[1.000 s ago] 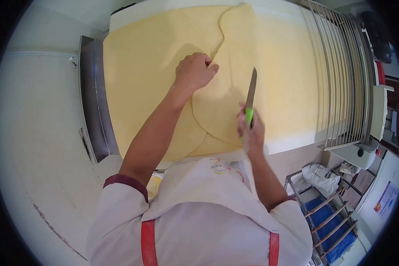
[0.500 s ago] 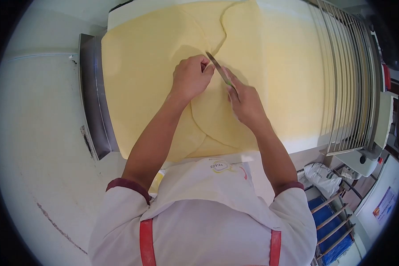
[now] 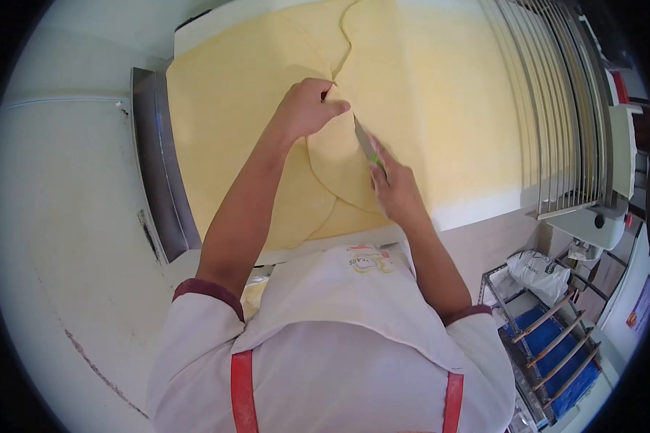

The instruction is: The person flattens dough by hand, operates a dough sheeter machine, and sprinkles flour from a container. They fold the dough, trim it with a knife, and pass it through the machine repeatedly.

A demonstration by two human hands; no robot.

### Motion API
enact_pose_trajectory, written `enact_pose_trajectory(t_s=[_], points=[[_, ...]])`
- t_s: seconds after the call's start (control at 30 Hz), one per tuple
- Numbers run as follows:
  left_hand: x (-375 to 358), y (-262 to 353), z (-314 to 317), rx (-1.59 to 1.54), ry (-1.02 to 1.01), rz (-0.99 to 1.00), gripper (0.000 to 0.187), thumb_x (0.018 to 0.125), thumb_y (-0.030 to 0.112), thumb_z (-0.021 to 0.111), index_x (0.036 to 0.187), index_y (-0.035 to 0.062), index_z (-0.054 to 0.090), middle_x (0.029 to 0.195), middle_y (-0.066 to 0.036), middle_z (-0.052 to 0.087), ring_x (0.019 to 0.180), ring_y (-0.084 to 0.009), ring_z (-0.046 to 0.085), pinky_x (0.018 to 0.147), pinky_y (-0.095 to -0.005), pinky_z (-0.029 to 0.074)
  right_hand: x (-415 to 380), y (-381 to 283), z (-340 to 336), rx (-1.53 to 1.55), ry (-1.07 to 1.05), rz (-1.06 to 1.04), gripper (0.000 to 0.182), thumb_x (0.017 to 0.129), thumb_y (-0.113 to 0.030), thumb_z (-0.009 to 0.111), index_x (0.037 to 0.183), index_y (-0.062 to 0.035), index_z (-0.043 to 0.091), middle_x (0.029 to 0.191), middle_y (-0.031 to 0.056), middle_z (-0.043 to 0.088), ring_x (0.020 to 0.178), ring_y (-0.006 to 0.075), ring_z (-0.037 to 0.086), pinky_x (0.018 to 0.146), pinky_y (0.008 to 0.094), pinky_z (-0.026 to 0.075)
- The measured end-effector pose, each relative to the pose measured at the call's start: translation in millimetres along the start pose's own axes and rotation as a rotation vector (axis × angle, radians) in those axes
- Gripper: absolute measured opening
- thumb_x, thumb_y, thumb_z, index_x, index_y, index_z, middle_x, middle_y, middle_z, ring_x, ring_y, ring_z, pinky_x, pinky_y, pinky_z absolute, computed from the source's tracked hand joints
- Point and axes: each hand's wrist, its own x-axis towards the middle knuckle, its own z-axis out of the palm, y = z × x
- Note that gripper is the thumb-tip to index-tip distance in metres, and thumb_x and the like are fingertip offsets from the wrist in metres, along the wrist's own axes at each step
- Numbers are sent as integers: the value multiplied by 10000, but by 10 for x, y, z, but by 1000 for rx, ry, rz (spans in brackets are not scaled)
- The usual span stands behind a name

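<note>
A wide sheet of pale yellow dough (image 3: 231,94) covers the worktop, with overlapping curved edges running down its middle. My left hand (image 3: 307,110) is closed at the dough's edge, its thumb pointing right and pinching a bit of the sheet. My right hand (image 3: 399,189) grips a knife (image 3: 364,138) with a short blade and some green near the handle. The blade points up and away from me, its tip on or just over the dough, a little below and right of my left thumb.
At the right, a metal bar guard (image 3: 556,108) stands over the end of the worktop. A dark metal plate (image 3: 165,166) borders the left side. Below right are a rack with wooden rods (image 3: 567,353) and a white plastic bag (image 3: 538,278).
The knife and my right hand have drawn down and toward me, away from my left fingers. My left thumb now stretches farther right. The camera view has shifted slightly.
</note>
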Motion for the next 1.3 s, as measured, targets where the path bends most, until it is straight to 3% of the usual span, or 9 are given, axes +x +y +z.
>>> enact_pose_trajectory(t_s=[0.17, 0.27, 0.43, 0.87, 0.97, 1.07, 1.17, 1.27, 1.3], points=[[-157, -274, 208, -285, 68, 198, 230, 870, 218, 672, 994, 30, 624, 621, 0, 469, 570, -111, 409, 544, -291, 360, -297, -49, 238, 219, 26, 98, 515, 950, -86, 433, 1454, -68, 328, 703, 175, 609, 597, 252, 600, 663, 372, 497], [-162, -339, 230, -255, 186, 269, 166, 911, 174, 642, 961, 19, 609, 647, 55, 454, 575, -46, 360, 519, -240, 323, -634, -28, 488, 258, 50, 64, 534, 967, -66, 406, 1486, -125, 295, 658, 47, 500, 449, 98, 425, 458, 264, 417], [-333, -269, 238, -405, 273, 276, 220, 881, 204, 661, 951, 0, 615, 626, -26, 530, 570, -138, 449, 553, -314, 400, -825, -134, 553, 375, 20, 181, 545, 967, -62, 388, 1495, -124, 267, 658, 44, 492, 440, 94, 436, 445, 260, 420], [-981, -391, 94, -676, 429, 285, 161, 890, 138, 659, 943, -3, 602, 737, 13, 556, 664, -57, 477, 611, -226, 407, -1359, -4, 554, 221, -106, 139, 542, 948, -51, 383, 1481, -115, 304, 638, 56, 502, 468, 105, 458, 482, 268, 443], [-1286, -635, 59, -845, 567, 329, 187, 895, 152, 661, 975, 2, 583, 792, 3, 574, 716, -71, 516, 672, -215, 431, -1465, -21, 344, 123, -201, 134, 573, 917, -46, 452, 1468, -70, 298, 679, 148, 588, 633, 251, 592, 684, 367, 487], [-1653, -808, 4, -942, 669, 345, 221, 897, 182, 673, 1001, 17, 567, 818, -19, 607, 794, -102, 587, 737, -228, 467, -1444, -10, -13, 77, -151, 202, 557, 898, -32, 491, 1436, -45, 349, 748, 157, 616, 686, 293, 607, 718, 371, 488], [-1792, -676, -106, -801, 704, 376, 214, 902, 181, 668, 996, 19, 564, 836, -42, 635, 804, -125, 614, 742, -248, 486, -1026, 168, -311, -535, 275, -249, 509, 887, -26, 516, 1385, -35, 413, 849, 181, 634, 748, 302, 630, 762, 376, 494], [-1682, -401, -138, -601, 688, 407, 235, 893, 207, 675, 981, 17, 568, 863, -85, 673, 798, -157, 638, 738, -262, 501, -571, 79, -504, -456, 351, -420, 425, 915, -83, 536, 1330, -24, 468, 994, 194, 638, 880, 300, 638, 800, 384, 493], [-1612, -262, -136, -537, 680, 425, 264, 888, 232, 683, 977, 12, 565, 863, -97, 677, 800, -176, 646, 738, -269, 506, -385, -33, -515, 10, 48, -137, 426, 925, -121, 548, 1329, -20, 462, 1021, 185, 633, 919, 277, 634, 805, 372, 496]])
